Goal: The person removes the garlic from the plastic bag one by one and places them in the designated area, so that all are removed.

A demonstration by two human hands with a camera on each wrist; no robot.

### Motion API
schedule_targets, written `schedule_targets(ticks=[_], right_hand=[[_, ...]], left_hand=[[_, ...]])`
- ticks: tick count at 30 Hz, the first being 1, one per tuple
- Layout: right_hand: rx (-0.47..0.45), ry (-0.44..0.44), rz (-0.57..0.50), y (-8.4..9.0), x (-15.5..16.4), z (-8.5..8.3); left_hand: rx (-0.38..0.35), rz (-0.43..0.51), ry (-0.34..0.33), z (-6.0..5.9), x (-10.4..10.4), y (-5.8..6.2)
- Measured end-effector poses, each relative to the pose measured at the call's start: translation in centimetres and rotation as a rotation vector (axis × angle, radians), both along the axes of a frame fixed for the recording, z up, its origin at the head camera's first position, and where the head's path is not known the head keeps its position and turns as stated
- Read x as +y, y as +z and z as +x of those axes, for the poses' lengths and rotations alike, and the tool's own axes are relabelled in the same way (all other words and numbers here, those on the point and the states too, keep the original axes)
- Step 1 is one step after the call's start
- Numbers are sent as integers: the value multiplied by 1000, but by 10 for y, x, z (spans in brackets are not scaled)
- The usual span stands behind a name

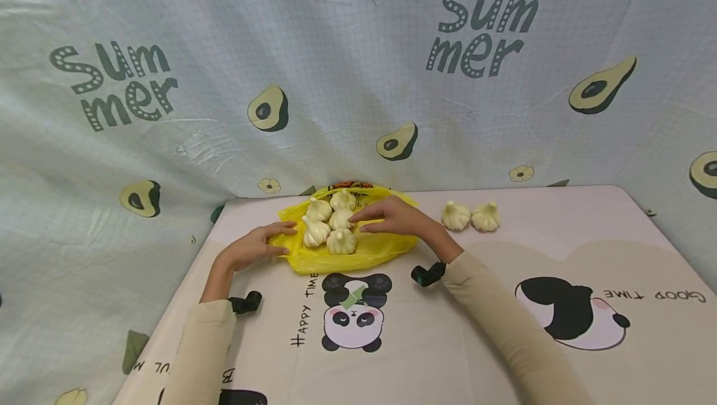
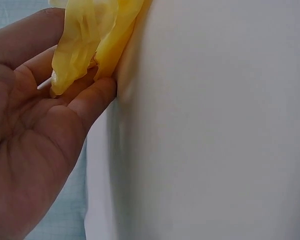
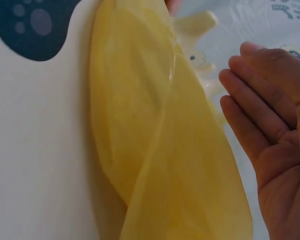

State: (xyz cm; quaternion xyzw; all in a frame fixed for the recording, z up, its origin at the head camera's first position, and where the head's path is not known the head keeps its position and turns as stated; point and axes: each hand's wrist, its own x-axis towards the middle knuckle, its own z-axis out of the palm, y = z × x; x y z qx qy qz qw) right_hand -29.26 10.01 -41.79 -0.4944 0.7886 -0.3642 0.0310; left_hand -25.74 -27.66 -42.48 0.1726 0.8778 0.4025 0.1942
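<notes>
Hands (image 1: 256, 247) (image 1: 394, 215) at yellow bag (image 1: 386, 244), panda-print table (image 1: 442, 330), avocado-print curtain (image 1: 336, 69) behind.

Got left forearm (image 1: 203, 346) up from bottom left of head view, right forearm (image 1: 498, 315) in from bottom right, both beige-sleeved. Got left hand (image 1: 252, 249) left of centre, with fingers toward the right, thumb spaced below. Got right hand (image 1: 394, 217) just right of centre, with fingers lightly bent, toward the left. Showing palms in both wrist views.
</notes>
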Motion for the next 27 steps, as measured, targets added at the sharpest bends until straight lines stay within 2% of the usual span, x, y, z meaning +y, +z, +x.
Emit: schedule_targets(ticks=[6, 11, 16, 23, 27], right_hand=[[-47, 14, 35, 4, -13, -7], [-40, 79, 114, 7, -25, -12], [-20, 153, 197, 11, -38, -19], [-97, 189, 289, 18, -54, -30], [-85, 241, 311, 23, -58, -32]], left_hand=[[-3, 2, 5, -2, -1, -2], [-24, 21, 6, -3, -3, -4], [-11, 8, -3, -3, -3, -4], [-4, 3, -7, -3, -3, -4], [-7, 1, -8, -3, -2, -3]])
